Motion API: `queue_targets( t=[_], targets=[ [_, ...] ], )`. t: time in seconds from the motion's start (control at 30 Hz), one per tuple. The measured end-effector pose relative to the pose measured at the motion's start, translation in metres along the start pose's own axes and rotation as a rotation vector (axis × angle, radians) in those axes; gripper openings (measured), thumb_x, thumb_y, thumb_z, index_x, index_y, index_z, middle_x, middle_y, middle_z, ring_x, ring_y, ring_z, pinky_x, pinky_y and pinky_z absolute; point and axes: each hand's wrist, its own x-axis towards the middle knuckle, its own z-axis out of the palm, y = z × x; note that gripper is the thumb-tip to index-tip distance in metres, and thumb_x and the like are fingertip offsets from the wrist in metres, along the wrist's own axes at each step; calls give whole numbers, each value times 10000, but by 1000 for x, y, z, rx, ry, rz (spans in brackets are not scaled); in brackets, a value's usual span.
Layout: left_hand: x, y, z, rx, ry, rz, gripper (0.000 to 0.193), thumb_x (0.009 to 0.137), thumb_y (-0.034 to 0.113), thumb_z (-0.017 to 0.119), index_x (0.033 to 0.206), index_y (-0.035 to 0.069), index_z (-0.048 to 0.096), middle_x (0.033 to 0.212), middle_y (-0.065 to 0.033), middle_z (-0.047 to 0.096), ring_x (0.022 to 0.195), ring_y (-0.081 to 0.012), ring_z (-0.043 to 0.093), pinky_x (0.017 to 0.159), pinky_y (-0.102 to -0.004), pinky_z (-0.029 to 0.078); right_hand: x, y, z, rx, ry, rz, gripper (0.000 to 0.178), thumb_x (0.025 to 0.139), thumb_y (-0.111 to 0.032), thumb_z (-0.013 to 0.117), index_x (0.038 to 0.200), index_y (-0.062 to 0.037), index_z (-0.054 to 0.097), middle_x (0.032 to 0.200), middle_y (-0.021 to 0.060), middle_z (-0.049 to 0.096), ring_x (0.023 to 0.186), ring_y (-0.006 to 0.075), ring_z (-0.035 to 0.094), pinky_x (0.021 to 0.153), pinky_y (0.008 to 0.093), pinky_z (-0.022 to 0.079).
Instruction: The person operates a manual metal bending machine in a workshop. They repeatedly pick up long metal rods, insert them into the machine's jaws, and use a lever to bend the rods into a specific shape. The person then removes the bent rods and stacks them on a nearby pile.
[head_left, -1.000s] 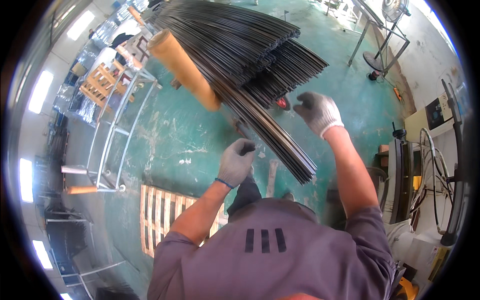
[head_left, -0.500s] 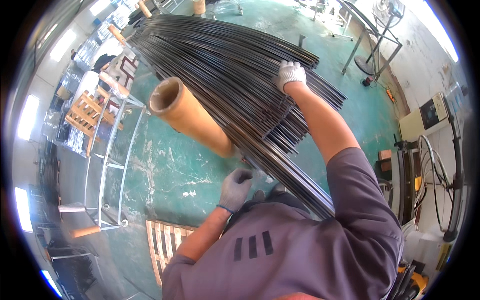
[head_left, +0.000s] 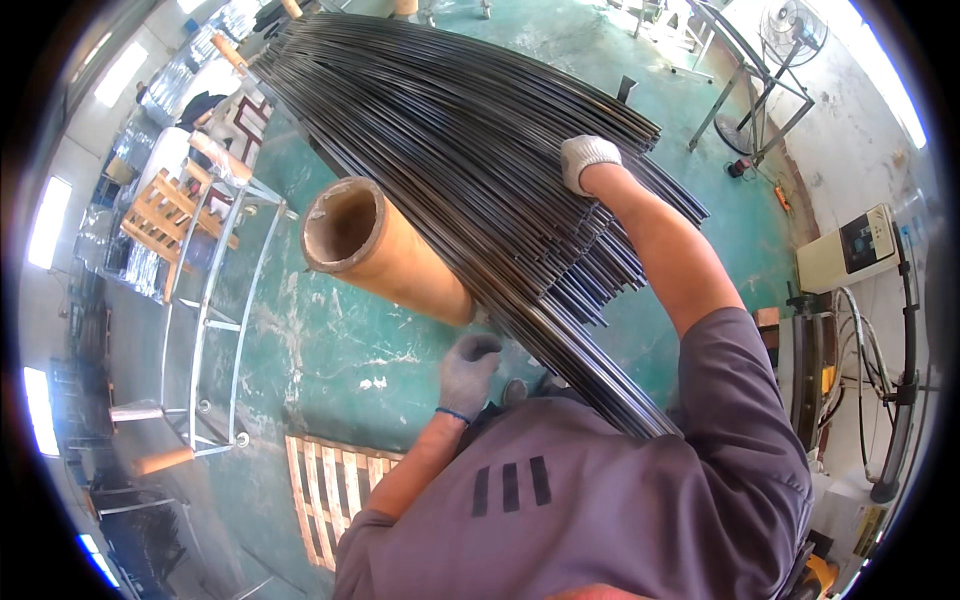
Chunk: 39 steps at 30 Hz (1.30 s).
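Note:
A wide stack of long, dark metal tubes runs from the far left toward my body, fanned out with uneven near ends. My right hand, in a white knit glove, lies over the tubes near their right ends with its fingers curled down onto them; the fingertips are hidden. Lower down, my left hand wears a greyish glove and hangs in front of my waist. Its fingers are curled in with nothing visible in them. Between it and the stack's left side stands a thick, hollow brown cardboard tube.
A wheeled metal frame with padded ends stands at left. A wooden pallet lies on the green floor at lower left. Toward the right are a metal stand, a fan and a machine with a control box.
The whole view has shifted slightly. My right hand has moved a little left over the tubes and its fingers have turned inward. My left hand stays curled near my waist.

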Motion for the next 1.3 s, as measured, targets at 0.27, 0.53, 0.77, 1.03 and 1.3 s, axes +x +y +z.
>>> queue_targets(
  t=[0.27,0.53,0.77,1.03,1.3],
  targets=[
    [3,13,13,-1,-127,-50,251,920,-23,684,1166,-41,726,1063,-90,747,940,-166,718,866,-318,603,-36,59,20,114,-122,-20,340,1000,-300,701,1122,-6,822,1053,266,786,1036,439,769,884,498,604],
    [39,61,78,-142,-408,-86,184,947,10,660,1107,-49,726,977,-67,730,856,-129,687,792,-270,572,-160,58,35,192,48,209,253,1031,-253,644,1105,-56,785,1092,257,783,1051,478,739,912,550,590],
    [67,88,111,-307,-484,-137,143,1034,135,688,1104,15,720,971,-77,740,866,-197,705,820,-353,580,-342,99,45,152,167,381,155,1054,-252,660,1076,-105,705,972,205,765,942,467,735,804,584,572],
    [130,100,130,-852,-762,-347,314,1119,287,637,1165,-19,691,1108,-160,721,1012,-294,657,959,-457,569,-740,127,125,-32,116,838,235,875,-206,805,1052,-99,693,1010,168,714,1039,411,675,952,526,534],
    [14,113,207,-743,-950,-308,215,1147,199,606,1191,-1,672,1107,-138,710,1002,-262,680,959,-431,598,-774,57,214,73,442,963,153,867,-89,729,1018,-116,736,917,102,710,949,341,702,911,468,556]
  ],
)
